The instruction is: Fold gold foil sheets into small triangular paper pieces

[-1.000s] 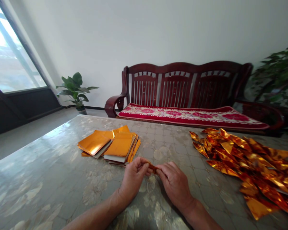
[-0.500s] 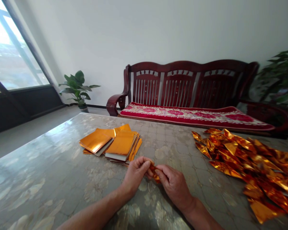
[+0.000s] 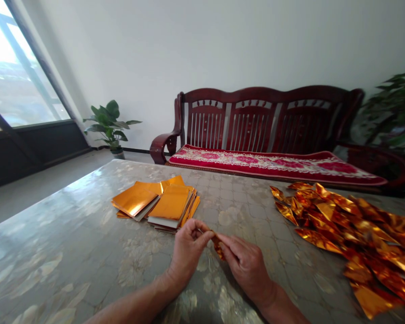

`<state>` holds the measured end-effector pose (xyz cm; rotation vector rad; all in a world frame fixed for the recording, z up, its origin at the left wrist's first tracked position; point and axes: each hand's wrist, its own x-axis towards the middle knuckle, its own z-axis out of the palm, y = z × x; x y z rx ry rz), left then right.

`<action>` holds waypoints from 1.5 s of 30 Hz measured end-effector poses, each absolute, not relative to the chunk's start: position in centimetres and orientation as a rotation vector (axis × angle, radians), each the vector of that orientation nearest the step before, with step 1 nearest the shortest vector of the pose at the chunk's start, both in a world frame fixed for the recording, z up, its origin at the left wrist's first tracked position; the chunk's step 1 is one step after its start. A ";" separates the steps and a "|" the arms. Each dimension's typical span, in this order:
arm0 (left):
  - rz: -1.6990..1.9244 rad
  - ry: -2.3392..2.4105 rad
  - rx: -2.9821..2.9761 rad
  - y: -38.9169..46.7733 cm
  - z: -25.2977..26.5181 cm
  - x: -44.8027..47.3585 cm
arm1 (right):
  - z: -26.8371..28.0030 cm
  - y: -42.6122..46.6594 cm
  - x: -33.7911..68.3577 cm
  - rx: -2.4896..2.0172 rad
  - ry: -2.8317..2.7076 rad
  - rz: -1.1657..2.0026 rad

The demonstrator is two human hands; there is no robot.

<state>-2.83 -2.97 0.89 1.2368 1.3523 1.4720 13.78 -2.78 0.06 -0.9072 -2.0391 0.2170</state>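
Above the table's near middle, a small folded piece of gold foil paper [image 3: 218, 247] is pinched between my two hands. My left hand [image 3: 191, 245] closes thumb and fingers on its upper end. My right hand [image 3: 245, 260] grips its right side, fingers pressed together. Much of the piece is hidden behind the fingertips. Just beyond my left hand lie stacks of flat gold foil paper sheets [image 3: 170, 202], some showing grey undersides. To the right spreads a heap of folded gold foil pieces [image 3: 344, 229], shiny and pointed.
The table [image 3: 87, 252] has a glossy flower-patterned cover. Behind it stands a dark red wooden bench [image 3: 249, 121] with a red floral seat cover [image 3: 273, 163]. A potted plant [image 3: 111, 123] is at the back left, another leafy plant [image 3: 398, 108] at the right edge.
My left hand has turned and shifted slightly left, with its fingers more curled at the top of the foil piece. The right hand stays nearly in place. Stacks and heap look unchanged.
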 end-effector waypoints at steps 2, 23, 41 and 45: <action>1.435 1.350 1.218 -3.0 0.8 -2.8 | -0.1 -2.7 13.8 -0.853 -2.014 0.127; 1.360 1.325 1.424 -3.7 1.0 -2.8 | -0.3 -2.6 14.3 -0.799 -2.039 0.051; 1.170 1.219 1.253 -3.7 1.0 -2.3 | -0.7 -2.0 15.4 -0.841 -2.077 0.088; 1.121 1.169 1.183 -3.6 1.0 -2.1 | -1.0 -1.8 15.4 -0.870 -2.069 0.125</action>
